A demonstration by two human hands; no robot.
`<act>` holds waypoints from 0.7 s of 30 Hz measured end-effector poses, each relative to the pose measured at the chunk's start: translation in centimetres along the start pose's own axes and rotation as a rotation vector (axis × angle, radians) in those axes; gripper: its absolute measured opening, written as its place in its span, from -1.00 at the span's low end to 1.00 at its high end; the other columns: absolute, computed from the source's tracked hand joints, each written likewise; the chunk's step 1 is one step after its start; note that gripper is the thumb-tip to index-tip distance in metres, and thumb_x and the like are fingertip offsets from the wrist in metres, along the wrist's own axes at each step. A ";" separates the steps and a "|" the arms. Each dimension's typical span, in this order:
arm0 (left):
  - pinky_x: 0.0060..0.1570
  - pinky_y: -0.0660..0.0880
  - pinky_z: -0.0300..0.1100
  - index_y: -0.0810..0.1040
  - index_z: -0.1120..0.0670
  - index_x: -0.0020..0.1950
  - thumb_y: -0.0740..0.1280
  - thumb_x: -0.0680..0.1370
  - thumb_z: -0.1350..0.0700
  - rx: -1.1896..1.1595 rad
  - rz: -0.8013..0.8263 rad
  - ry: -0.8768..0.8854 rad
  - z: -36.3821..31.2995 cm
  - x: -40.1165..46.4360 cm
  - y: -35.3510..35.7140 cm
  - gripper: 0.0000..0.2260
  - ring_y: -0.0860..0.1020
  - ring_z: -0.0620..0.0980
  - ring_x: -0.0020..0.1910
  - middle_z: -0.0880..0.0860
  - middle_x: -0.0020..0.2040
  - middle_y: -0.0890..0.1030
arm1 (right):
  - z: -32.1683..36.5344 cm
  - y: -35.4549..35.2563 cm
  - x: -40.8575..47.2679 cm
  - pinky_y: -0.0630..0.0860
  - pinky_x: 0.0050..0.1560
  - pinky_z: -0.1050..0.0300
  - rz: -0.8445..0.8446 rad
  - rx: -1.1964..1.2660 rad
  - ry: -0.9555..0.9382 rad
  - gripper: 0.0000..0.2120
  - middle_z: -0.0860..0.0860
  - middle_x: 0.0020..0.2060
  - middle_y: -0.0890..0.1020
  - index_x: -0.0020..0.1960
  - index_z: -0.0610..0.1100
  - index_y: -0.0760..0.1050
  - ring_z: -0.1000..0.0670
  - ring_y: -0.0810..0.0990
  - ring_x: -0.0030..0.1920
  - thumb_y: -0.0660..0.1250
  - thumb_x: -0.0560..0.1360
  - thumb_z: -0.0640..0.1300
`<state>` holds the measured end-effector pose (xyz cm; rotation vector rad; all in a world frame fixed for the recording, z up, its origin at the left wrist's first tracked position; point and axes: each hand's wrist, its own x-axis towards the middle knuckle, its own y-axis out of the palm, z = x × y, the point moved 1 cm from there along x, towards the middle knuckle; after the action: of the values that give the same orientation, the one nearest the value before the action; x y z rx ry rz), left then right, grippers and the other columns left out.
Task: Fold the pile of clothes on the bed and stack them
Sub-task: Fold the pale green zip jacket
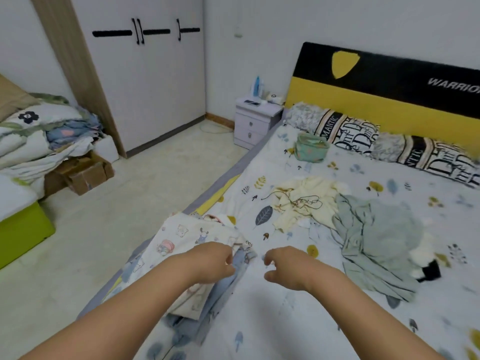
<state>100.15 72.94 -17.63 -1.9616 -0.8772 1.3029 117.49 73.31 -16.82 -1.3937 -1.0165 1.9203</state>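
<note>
A stack of folded clothes [181, 245] lies at the bed's left edge, a white cartoon-print piece on top and blue pieces beneath. My left hand [210, 263] rests on the stack's right edge, fingers curled at the fabric. My right hand [283, 266] hovers just right of the stack with loosely curled fingers and holds nothing. Further right lies the unfolded pile: a cream garment [304, 201] with a dark drawstring and a grey-green garment [376, 237]. A white and black piece [426, 266] peeks out from under the grey-green one.
The bed [298, 320] has a leaf-print sheet, patterned pillows [348, 131] and a small green basket [310, 146] near the yellow-black headboard. A nightstand [255, 120] stands left of the bed. A second bed with heaped bedding [39, 136] and cardboard boxes [83, 172] sit across the floor.
</note>
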 end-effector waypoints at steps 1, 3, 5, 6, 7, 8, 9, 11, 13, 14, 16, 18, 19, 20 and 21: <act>-0.13 0.32 -0.24 0.45 0.11 0.17 0.16 0.60 0.00 0.023 0.003 0.018 -1.4 0.1 -0.3 -0.75 0.47 0.04 0.13 0.06 0.10 0.48 | -0.9 -0.4 -1.1 0.35 0.17 0.13 -0.005 0.005 0.012 -0.59 -0.06 0.33 0.41 0.39 -0.08 0.33 -0.08 0.38 0.31 0.18 0.57 0.01; -0.07 0.34 -0.21 0.44 0.12 0.23 0.17 0.59 -0.01 0.075 -0.009 0.053 -4.0 0.6 -0.9 -0.70 0.45 0.02 0.08 0.06 0.15 0.50 | -2.9 -1.1 -3.1 0.35 0.10 0.14 -0.017 0.019 0.043 -0.59 -0.07 0.32 0.41 0.38 -0.09 0.33 -0.09 0.38 0.29 0.18 0.58 0.01; 0.06 0.36 -0.18 0.41 0.10 0.29 0.17 0.59 -0.03 0.128 -0.018 0.087 -6.7 1.3 -1.2 -0.67 0.45 0.04 0.15 0.08 0.23 0.49 | -5.3 -1.6 -4.8 0.37 0.07 0.11 -0.036 0.026 0.076 -0.62 -0.09 0.27 0.44 0.34 -0.12 0.36 -0.11 0.43 0.23 0.17 0.57 -0.01; 0.08 0.36 -0.19 0.39 0.09 0.31 0.17 0.59 -0.04 0.153 -0.015 0.102 -8.1 1.7 -1.2 -0.65 0.45 0.05 0.19 0.08 0.26 0.47 | -6.6 -1.8 -5.6 0.38 0.08 0.09 -0.044 0.029 0.095 -0.63 -0.10 0.26 0.45 0.33 -0.13 0.37 -0.12 0.43 0.22 0.18 0.57 -0.01; 0.08 0.35 -0.20 0.37 0.08 0.34 0.17 0.59 -0.05 0.175 -0.009 0.115 -9.5 2.3 -1.2 -0.63 0.44 0.05 0.21 0.08 0.28 0.47 | -7.9 -2.0 -6.4 0.38 0.09 0.09 -0.049 0.033 0.112 -0.62 -0.10 0.26 0.45 0.34 -0.12 0.36 -0.12 0.43 0.23 0.18 0.57 -0.01; 0.08 0.35 -0.20 0.36 0.08 0.35 0.16 0.59 -0.06 0.190 -0.003 0.127 -11.0 2.9 -1.2 -0.62 0.44 0.04 0.23 0.07 0.29 0.46 | -9.3 -2.1 -7.2 0.37 0.09 0.10 -0.052 0.037 0.125 -0.60 -0.09 0.28 0.44 0.37 -0.11 0.34 -0.12 0.42 0.24 0.18 0.57 -0.01; 0.09 0.35 -0.20 0.36 0.07 0.35 0.16 0.59 -0.07 0.198 0.001 0.135 -12.4 3.5 -1.1 -0.62 0.44 0.04 0.23 0.06 0.29 0.46 | -10.8 -2.2 -7.9 0.37 0.09 0.10 -0.049 0.040 0.136 -0.59 -0.09 0.29 0.43 0.39 -0.11 0.32 -0.11 0.42 0.26 0.18 0.58 -0.01; 0.11 0.35 -0.20 0.36 0.06 0.35 0.16 0.59 -0.09 0.209 0.003 0.148 -15.3 4.9 -0.6 -0.62 0.43 0.02 0.23 0.04 0.29 0.46 | -13.9 -2.3 -9.3 0.38 0.09 0.09 -0.039 0.048 0.161 -0.58 -0.10 0.29 0.43 0.40 -0.12 0.31 -0.11 0.43 0.24 0.19 0.58 -0.02; 0.12 0.35 -0.20 0.35 0.05 0.36 0.17 0.59 -0.10 0.213 0.019 0.155 -18.0 6.4 0.1 -0.61 0.42 0.02 0.24 0.04 0.30 0.45 | -17.0 -2.2 -10.4 0.40 0.09 0.10 -0.026 0.053 0.182 -0.59 -0.11 0.27 0.45 0.39 -0.15 0.32 -0.11 0.44 0.23 0.18 0.58 -0.03; 0.13 0.35 -0.19 0.35 0.04 0.36 0.16 0.59 -0.10 0.215 0.032 0.159 -19.3 7.1 0.5 -0.60 0.42 0.03 0.25 0.04 0.31 0.44 | -18.6 -2.1 -10.9 0.39 0.10 0.11 -0.020 0.058 0.194 -0.58 -0.11 0.29 0.44 0.39 -0.15 0.32 -0.10 0.43 0.24 0.18 0.58 -0.03; 0.14 0.37 -0.18 0.34 0.04 0.36 0.16 0.59 -0.10 0.226 0.063 0.165 -22.1 8.9 1.3 -0.60 0.43 0.04 0.23 0.04 0.30 0.45 | -21.9 -1.7 -11.6 0.37 0.13 0.12 0.002 0.076 0.218 -0.56 -0.11 0.32 0.40 0.43 -0.14 0.28 -0.10 0.40 0.28 0.17 0.59 -0.04; 0.14 0.37 -0.17 0.34 0.05 0.37 0.16 0.59 -0.10 0.240 0.072 0.174 -24.0 10.2 1.9 -0.60 0.44 0.04 0.23 0.05 0.29 0.45 | -24.4 -1.4 -11.7 0.37 0.14 0.12 0.023 0.088 0.244 -0.57 -0.12 0.32 0.40 0.42 -0.15 0.28 -0.11 0.40 0.28 0.17 0.59 -0.04; 0.14 0.37 -0.18 0.34 0.05 0.37 0.16 0.59 -0.09 0.250 0.078 0.179 -25.1 11.2 2.3 -0.60 0.44 0.04 0.23 0.05 0.29 0.45 | -26.0 -1.0 -11.7 0.38 0.14 0.11 0.033 0.090 0.257 -0.58 -0.13 0.30 0.42 0.40 -0.17 0.30 -0.11 0.41 0.27 0.17 0.59 -0.05; 0.13 0.36 -0.18 0.34 0.06 0.37 0.16 0.59 -0.09 0.262 0.081 0.184 -26.0 12.2 2.6 -0.60 0.44 0.04 0.23 0.05 0.29 0.45 | -27.4 -0.5 -11.5 0.38 0.14 0.11 0.047 0.092 0.270 -0.60 -0.13 0.29 0.43 0.38 -0.18 0.32 -0.12 0.42 0.26 0.17 0.59 -0.05; 0.12 0.36 -0.19 0.34 0.06 0.37 0.16 0.59 -0.09 0.274 0.081 0.187 -26.8 13.1 3.0 -0.60 0.44 0.04 0.23 0.06 0.29 0.46 | -28.7 0.0 -11.3 0.38 0.13 0.12 0.060 0.097 0.284 -0.60 -0.13 0.28 0.44 0.38 -0.19 0.32 -0.12 0.43 0.25 0.16 0.59 -0.05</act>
<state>129.66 78.08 -18.26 -1.8797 -0.5051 1.1909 148.29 71.75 -15.81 -1.5998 -0.7451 1.7256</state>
